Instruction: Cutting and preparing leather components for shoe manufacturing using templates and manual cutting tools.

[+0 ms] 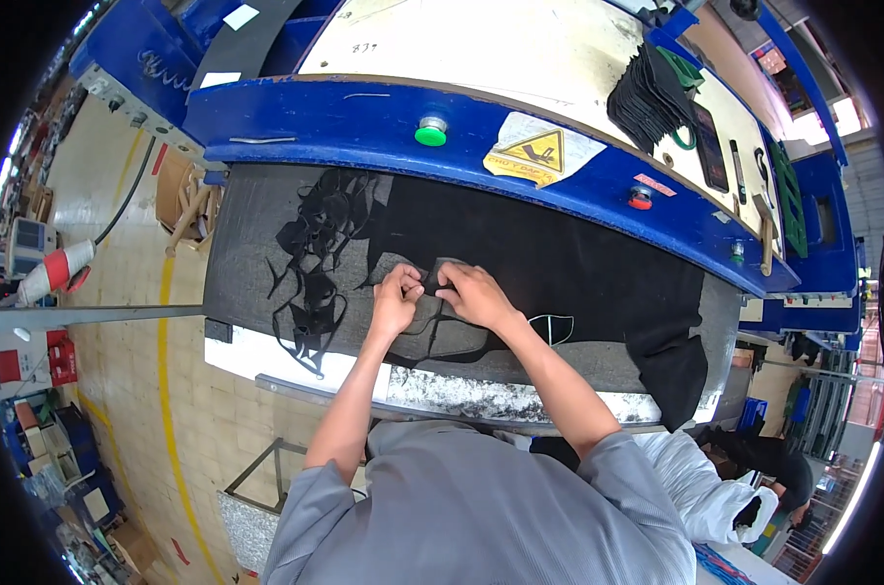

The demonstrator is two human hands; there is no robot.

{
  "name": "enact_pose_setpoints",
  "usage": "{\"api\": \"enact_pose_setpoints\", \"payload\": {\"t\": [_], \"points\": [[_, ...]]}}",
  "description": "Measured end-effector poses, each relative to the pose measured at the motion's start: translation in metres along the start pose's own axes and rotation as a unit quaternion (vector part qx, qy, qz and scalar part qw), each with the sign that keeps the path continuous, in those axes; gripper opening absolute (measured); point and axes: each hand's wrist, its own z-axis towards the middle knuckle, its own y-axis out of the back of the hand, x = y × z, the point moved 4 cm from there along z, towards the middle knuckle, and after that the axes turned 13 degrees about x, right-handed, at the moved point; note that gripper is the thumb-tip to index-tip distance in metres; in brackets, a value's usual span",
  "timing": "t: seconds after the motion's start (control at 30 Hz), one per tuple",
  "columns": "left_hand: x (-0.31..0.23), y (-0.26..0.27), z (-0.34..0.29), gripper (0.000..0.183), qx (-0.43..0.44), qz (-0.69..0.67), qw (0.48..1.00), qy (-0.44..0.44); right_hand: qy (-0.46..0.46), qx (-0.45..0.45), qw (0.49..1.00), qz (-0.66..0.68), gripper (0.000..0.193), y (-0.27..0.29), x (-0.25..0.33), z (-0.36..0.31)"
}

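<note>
Head view: black cloth (549, 234) stretches long rightward, right hand (471, 294) nearer than left hand (395, 302); both curl narrow, grip unclear.

At one o'clock, a yellow warning sign (531, 156) with triangular pictogram and lettering is on the blue beam (344, 119); there too, at two, a red label (653, 186); near twelve, handwritten digits (365, 48) mark the cream board (500, 49).

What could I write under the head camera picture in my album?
Left hand and right hand close together over black fabric, before a blue machine beam.
</note>
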Motion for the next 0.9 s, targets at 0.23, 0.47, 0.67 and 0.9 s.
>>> {"api": "enact_pose_setpoints", "payload": {"t": [0.23, 0.47, 0.67, 0.9], "points": [[0.009, -0.009, 0.009, 0.019, -0.033, 0.133, 0.990, -0.039, -0.003, -0.066, 0.995, -0.074, 0.017, 0.005, -0.011, -0.003], [0.008, -0.005, 0.010, 0.021, -0.007, 0.120, 0.991, -0.052, 0.015, -0.027, 0.997, -0.066, 0.016, -0.016, 0.004, -0.006], [0.007, -0.009, 0.010, 0.025, -0.023, -0.030, 0.999, -0.017, 0.061, -0.055, 0.979, -0.184, 0.009, -0.012, 0.010, -0.001], [-0.009, -0.006, 0.015, 0.021, 0.071, 0.117, 0.987, 0.079, 0.077, -0.068, 0.984, -0.145, 0.010, -0.009, 0.002, -0.008]]}}
